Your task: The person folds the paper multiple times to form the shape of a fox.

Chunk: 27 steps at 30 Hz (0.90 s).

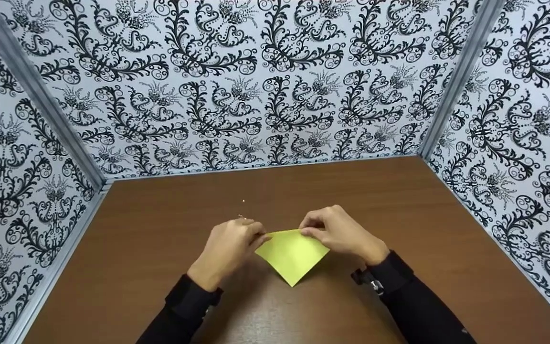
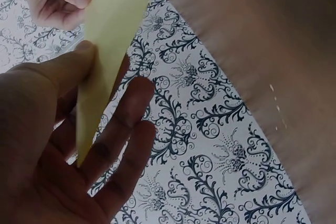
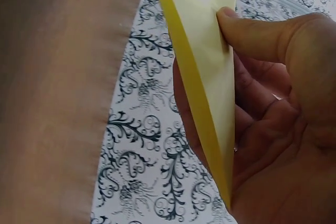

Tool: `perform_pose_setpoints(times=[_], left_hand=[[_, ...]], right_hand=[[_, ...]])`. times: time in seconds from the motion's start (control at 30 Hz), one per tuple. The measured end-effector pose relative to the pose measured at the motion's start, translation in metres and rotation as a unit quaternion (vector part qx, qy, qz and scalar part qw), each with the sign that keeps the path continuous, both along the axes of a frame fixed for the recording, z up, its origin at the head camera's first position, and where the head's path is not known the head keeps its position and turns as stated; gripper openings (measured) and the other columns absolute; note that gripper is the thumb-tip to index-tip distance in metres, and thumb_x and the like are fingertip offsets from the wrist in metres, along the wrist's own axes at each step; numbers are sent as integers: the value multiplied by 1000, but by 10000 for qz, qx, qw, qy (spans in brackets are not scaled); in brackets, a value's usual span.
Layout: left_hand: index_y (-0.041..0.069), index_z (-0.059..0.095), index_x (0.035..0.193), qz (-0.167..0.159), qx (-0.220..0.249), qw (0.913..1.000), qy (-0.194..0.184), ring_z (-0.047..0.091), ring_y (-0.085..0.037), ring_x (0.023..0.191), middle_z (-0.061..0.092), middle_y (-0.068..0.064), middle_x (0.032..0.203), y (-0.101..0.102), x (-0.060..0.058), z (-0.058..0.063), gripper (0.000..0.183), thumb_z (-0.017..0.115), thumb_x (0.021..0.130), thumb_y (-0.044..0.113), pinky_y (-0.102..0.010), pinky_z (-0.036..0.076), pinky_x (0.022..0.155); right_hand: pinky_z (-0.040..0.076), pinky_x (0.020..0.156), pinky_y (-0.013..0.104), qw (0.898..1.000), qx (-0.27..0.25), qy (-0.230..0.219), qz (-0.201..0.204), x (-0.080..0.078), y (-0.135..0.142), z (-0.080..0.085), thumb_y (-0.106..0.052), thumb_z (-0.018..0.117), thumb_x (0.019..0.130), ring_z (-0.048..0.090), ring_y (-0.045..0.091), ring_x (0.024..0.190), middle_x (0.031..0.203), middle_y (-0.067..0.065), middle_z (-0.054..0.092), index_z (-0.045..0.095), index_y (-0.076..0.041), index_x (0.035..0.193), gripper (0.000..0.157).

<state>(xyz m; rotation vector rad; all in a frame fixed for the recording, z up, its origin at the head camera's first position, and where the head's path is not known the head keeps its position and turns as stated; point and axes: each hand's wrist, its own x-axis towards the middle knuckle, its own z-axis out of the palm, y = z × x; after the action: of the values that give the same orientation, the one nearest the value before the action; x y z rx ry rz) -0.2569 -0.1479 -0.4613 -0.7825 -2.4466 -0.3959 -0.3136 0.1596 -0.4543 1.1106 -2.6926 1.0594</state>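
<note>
A yellow sheet of paper [image 1: 292, 258] hangs between the two hands, its lower corner pointing toward the person. The left hand [image 1: 231, 246] pinches its upper left edge, thumb in front and fingers behind. In the left wrist view the thumb of the left hand [image 2: 63, 108] presses on the paper [image 2: 113, 24]. At the upper right edge the right hand [image 1: 344, 234] pinches the sheet between thumb and fingers. The right wrist view shows the right hand [image 3: 283, 93] with its thumb on the pale face of the paper [image 3: 205, 51]; a brighter yellow strip runs along one side.
The brown wooden table [image 1: 160, 215] lies beneath the hands. Small pale specks [image 1: 242, 217] mark it beyond the left hand. Patterned black-and-white panels [image 1: 265, 86] rise behind the table and at both sides, joined by grey metal posts [image 1: 466, 71].
</note>
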Motion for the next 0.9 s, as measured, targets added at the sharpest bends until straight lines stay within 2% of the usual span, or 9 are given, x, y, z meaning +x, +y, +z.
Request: perform_pose_setpoints(times=[0.27,0.37,0.6,0.73,0.9], left_hand=[[20,81,91,135,-96,9979,-624,69,-10,71,76,7,81,-2,-5,-11,22,88,105,35,-30,57,65],[20,82,90,209,-152,9963,-818,70,-10,71,77,7,81,-2,-6,-15,20,89,104,33,-31,58,65],[19,74,82,222,-214,9946,-996,66,-10,66,74,5,75,-4,-10,-23,28,92,102,25,-34,56,63],[18,74,83,249,-290,9927,-1145,66,-11,66,75,3,77,-5,-11,-27,27,92,102,23,-33,54,63],[18,81,92,314,-352,9894,-1372,75,-15,74,83,2,88,-6,-9,-29,16,93,102,23,-33,59,65]], right_hand=[[57,79,23,9992,317,-186,-142,-7,2,-11,-19,85,109,71,4,84,96,-8,87,91,-21,107,7],[56,77,23,9986,449,-229,-152,-10,5,-15,-17,87,107,68,3,82,92,-8,84,91,-18,108,4],[56,76,26,9958,815,-217,-346,-13,7,-24,-14,90,102,66,5,82,91,-9,81,90,-18,107,6],[56,74,27,9935,1033,-133,-454,-14,7,-30,-14,89,102,67,6,84,93,-10,81,90,-21,106,8],[56,73,29,9916,1195,-44,-494,-15,6,-37,-12,87,100,68,10,87,98,-7,83,90,-22,106,12]])
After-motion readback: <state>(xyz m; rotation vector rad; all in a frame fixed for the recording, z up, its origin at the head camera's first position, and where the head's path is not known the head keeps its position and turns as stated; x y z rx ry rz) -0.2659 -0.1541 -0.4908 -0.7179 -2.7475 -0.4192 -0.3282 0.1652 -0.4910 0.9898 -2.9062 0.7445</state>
